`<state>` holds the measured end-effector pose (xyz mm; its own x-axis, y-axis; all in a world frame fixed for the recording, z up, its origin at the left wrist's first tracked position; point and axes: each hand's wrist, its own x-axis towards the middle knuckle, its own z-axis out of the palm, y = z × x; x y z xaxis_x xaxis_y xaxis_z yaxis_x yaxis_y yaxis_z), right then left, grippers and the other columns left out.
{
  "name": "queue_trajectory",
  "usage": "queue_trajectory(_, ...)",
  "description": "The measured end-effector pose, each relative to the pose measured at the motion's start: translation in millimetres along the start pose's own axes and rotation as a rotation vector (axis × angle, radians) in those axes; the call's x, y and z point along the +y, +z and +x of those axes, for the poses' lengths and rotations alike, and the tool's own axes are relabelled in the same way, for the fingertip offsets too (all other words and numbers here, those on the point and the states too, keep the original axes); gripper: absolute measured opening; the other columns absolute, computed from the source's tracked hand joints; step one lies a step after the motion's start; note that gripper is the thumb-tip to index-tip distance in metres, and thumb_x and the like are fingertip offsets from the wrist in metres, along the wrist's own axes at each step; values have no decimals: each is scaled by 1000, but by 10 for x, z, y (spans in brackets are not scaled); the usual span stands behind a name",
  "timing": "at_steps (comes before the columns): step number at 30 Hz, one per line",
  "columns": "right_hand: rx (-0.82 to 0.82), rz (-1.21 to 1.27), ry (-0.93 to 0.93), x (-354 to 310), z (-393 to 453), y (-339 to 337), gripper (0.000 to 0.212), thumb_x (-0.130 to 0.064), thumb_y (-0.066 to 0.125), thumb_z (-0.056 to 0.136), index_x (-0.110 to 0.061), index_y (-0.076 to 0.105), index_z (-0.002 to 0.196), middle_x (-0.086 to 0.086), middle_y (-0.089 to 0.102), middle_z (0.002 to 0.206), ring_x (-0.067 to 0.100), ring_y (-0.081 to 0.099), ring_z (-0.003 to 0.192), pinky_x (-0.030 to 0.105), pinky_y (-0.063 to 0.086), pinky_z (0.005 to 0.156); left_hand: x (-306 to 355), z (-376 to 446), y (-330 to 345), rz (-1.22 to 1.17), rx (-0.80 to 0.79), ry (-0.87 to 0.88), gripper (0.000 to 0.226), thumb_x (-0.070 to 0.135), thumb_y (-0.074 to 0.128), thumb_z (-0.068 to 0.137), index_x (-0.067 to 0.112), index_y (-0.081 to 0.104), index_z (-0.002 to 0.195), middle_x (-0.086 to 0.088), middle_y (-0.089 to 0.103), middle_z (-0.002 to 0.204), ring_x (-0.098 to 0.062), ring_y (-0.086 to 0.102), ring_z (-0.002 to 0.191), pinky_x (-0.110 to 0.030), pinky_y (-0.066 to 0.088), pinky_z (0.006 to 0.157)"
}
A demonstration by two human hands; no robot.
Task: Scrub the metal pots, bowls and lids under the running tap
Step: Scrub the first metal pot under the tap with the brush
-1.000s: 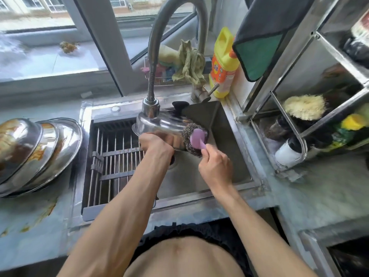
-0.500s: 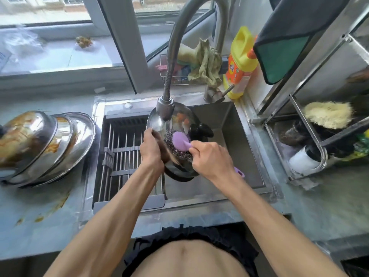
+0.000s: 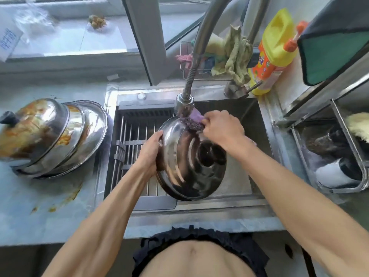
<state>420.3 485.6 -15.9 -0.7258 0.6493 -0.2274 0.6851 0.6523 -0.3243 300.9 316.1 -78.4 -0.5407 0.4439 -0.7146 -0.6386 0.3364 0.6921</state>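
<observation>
Under the tap our right hand clenches the scrubber on the lid's far rim, while our left hand grips its left edge.

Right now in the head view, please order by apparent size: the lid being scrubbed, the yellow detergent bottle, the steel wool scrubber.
1. lid
2. yellow detergent bottle, farther away, so true size is unsure
3. steel wool scrubber, partly hidden by the right hand

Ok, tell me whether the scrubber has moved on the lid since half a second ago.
Yes. The scrubber has moved from the lid's middle up to its far edge, right under the tap head.
</observation>
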Motion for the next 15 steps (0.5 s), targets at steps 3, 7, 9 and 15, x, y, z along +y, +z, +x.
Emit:
queue_trajectory(3, -44, 20, 87, 277, 220, 26, 24, -26, 51, 91, -19, 68, 105, 13, 65, 102, 37, 62, 95, 39, 46, 75, -3, 58, -33, -20, -35, -5, 34, 33, 53, 100, 21, 67, 71, 1, 69, 69, -17, 66, 61, -30, 54, 60)
queue_trajectory(7, -119, 114, 225, 633, 159, 168, 22, -27, 48, 92, -17, 64, 80, 6, 55, 76, 37, 54, 80, 37, 43, 70, -28, 97, -138, -127, -51, -62, 26, 34, 56, 97, 18, 73, 85, -4, 73, 88, -23, 70, 78, -36, 60, 72)
queue_trajectory(9, -128, 159, 274, 763, -3, 327, 26, -27, 48, 91, -16, 60, 70, 6, 53, 70, 37, 53, 76, 37, 43, 68, -54, 110, -180, -207, -16, -82, 27, 34, 54, 98, 16, 74, 100, -8, 75, 99, -26, 73, 87, -41, 62, 75)
queue_trajectory(15, -156, 240, 312, 812, -575, 728, 25, -30, 50, 95, -15, 64, 81, 13, 63, 81, 39, 61, 83, 37, 44, 66, -79, 67, -150, -346, 89, -101, 43, 36, 51, 98, 12, 70, 128, -14, 74, 119, -33, 73, 107, -55, 57, 92)
